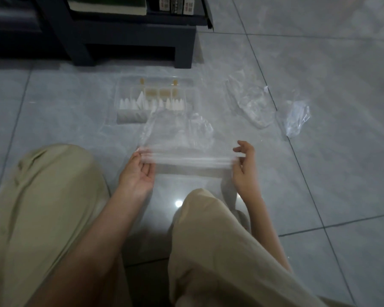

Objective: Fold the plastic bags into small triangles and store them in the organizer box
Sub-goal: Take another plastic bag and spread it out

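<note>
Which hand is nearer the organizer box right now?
Left. The left hand is close in front of the box, on the person's side; the right hand is farther, off to the box's right. Both pinch the bag.

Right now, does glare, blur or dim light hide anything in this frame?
Head view: dim; one glare spot on the floor between the knees; the plastic bag pinched by the left hand and right hand is motion-blurred; the organizer box looks soft; wide-angle bends tile lines.
</note>
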`<state>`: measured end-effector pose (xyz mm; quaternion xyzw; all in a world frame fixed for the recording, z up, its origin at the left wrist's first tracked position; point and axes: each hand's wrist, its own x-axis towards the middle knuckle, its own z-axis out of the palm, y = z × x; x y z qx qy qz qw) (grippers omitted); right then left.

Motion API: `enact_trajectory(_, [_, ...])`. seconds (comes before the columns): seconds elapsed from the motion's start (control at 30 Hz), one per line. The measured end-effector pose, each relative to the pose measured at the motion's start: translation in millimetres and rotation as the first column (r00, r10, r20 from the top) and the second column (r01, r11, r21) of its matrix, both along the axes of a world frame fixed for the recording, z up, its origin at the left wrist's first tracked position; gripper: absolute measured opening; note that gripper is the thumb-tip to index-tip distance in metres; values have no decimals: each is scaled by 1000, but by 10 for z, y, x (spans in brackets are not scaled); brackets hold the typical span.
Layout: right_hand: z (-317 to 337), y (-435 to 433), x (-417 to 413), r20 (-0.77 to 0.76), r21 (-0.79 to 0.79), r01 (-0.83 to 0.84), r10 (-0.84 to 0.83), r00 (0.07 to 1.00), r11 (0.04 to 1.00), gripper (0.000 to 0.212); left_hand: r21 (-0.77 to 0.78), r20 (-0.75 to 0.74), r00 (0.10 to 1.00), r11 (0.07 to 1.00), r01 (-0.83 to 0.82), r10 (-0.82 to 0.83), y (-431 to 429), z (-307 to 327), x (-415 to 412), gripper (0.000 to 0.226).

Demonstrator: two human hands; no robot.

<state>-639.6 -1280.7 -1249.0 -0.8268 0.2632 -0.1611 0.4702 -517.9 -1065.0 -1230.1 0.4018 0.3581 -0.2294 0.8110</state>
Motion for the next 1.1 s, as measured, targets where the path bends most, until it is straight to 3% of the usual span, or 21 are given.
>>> enact_trajectory(0.07, [-67,-141,-80,-194,130,-141,165,967,981,64,87,-61,988,985,147,-142,66,-47,16,24])
enact_trajectory(0.13, [-23,-275,-123,-376,230,-267,339,863,936,87,183,-114,962,947,265,-247,122,-22,70,27])
enact_trajectory(0.2, [109,-364,-113,-387,425,-318,488,782,847,93,284,-110,947,903,322,-303,188,54,188,22])
enact_trajectory(0.23, [167,-397,-70,-349,477,-316,507,788,820,88,381,-75,945,867,321,-317,223,50,276,16])
enact_trajectory(0.27, [211,-424,3,-307,477,-305,481,821,824,82,517,-24,931,793,323,-364,256,45,370,20])
enact_trajectory(0.33, [246,-427,203,-234,340,-260,349,907,904,71,766,11,849,550,332,-529,290,27,550,52])
enact_trajectory(0.4, [205,-381,414,-176,226,-250,292,940,941,64,829,63,737,446,336,-673,211,28,671,50])
enact_trajectory(0.53, [63,-284,742,-228,228,-282,332,915,932,55,816,127,639,446,368,-759,-4,-34,773,40])
enact_trajectory(0.63, [19,-265,862,-268,167,-329,364,892,929,30,782,192,679,528,330,-708,-71,-91,712,16])
enact_trajectory(0.73, [6,-219,857,-229,229,-339,389,892,913,4,767,279,669,579,277,-689,-92,-140,659,24])
enact_trajectory(0.9, [55,-195,749,-214,260,-385,442,871,885,11,738,370,651,635,229,-663,-50,-108,677,26])
enact_trajectory(1.1, [229,-290,679,-174,335,-443,517,838,831,1,711,516,546,686,156,-659,-96,-94,647,17])
